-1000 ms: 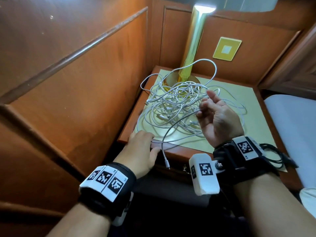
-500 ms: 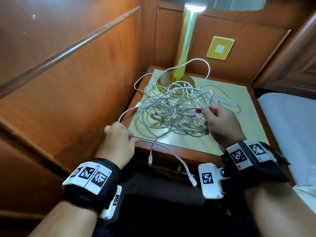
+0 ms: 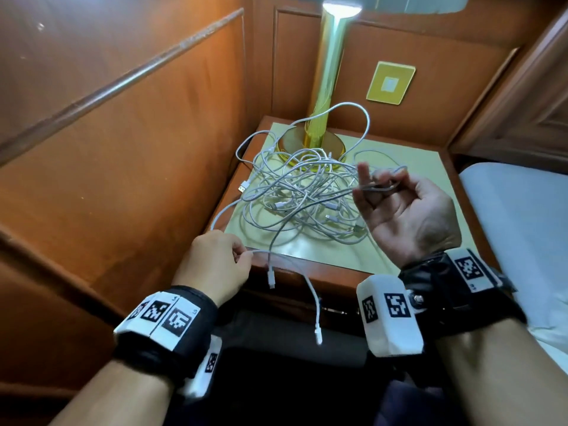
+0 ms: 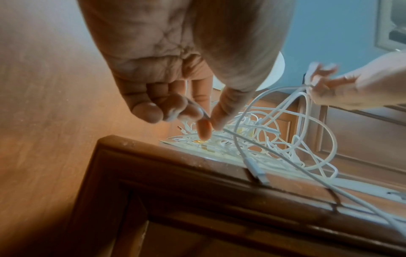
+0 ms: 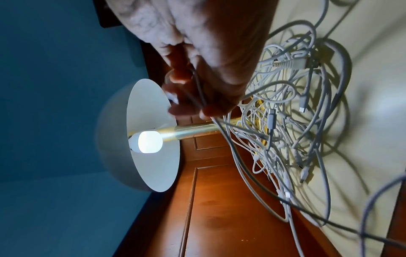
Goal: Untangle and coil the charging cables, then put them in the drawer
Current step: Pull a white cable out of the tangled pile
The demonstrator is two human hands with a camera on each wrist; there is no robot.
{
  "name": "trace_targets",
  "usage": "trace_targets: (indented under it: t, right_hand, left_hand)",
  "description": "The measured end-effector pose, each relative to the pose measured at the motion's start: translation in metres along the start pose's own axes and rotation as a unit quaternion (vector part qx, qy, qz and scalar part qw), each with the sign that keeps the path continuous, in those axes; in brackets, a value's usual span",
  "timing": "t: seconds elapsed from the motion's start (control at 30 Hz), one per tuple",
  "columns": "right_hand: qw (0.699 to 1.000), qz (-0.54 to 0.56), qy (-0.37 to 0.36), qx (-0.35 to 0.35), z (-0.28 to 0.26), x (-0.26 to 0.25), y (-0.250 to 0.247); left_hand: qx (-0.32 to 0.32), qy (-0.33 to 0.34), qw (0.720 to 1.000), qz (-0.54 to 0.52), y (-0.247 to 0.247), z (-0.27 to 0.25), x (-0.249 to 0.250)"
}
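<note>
left hand [image 3: 219, 261] pinches one cable [image 3: 295, 269] at counter's [image 3: 408, 192] near edge | right hand [image 3: 405, 207] lifts pinched strands from tangle [image 3: 301, 192] | draw slowly, avoid tightening knots

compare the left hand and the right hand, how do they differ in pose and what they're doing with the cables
The left hand sits low at the nightstand's front edge, knuckles up; the right hand is raised over the tangle, palm toward the head camera. The left hand pinches one cable whose plug end dangles past the edge; the right hand holds a small bunch of strands with one finger sticking up. Both hold white cables from the same tangle.
</note>
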State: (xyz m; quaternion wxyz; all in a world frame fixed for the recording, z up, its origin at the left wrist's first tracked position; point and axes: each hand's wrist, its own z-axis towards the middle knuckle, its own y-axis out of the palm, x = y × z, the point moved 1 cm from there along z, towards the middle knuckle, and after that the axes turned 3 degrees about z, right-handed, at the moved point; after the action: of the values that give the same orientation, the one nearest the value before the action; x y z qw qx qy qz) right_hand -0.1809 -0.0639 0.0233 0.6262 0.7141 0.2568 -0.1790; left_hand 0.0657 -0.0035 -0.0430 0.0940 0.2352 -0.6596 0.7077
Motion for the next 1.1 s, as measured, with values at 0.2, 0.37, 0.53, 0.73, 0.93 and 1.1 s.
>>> trace_targets:
  t: [0.2,0.37,0.53,0.73,0.93,1.1]
  right_hand:
    - [0.969,-0.234,-0.032,0.076,0.004,-0.002,-0.009]
    - [0.744,-0.655,-0.122,0.055,0.004,0.001,-0.026]
    - [0.633,-0.774,0.004,0.003,-0.008,-0.002,-0.021]
    - [0.509,-0.853,0.105,-0.038,-0.01,0.014,-0.022]
    - [0.468,-0.877,0.106,-0.035,-0.009,0.024,-0.023]
    - [0.546,-0.834,-0.069,0.032,0.002,0.019,-0.019]
  left_hand:
    - [0.026,-0.015,0.998,-0.049,-0.003,0.002,0.001]
    - [0.012,-0.003,0.999,-0.035,-0.001,0.002,0.001]
    - [0.04,0.008,0.998,-0.049,-0.003,0.004,-0.006]
    - [0.044,0.011,0.998,-0.043,0.001,0.006,-0.004]
    - [0.067,0.014,0.995,-0.074,0.002,0.005,-0.003]
    - [0.061,-0.02,0.993,-0.1,0.001,0.007,-0.005]
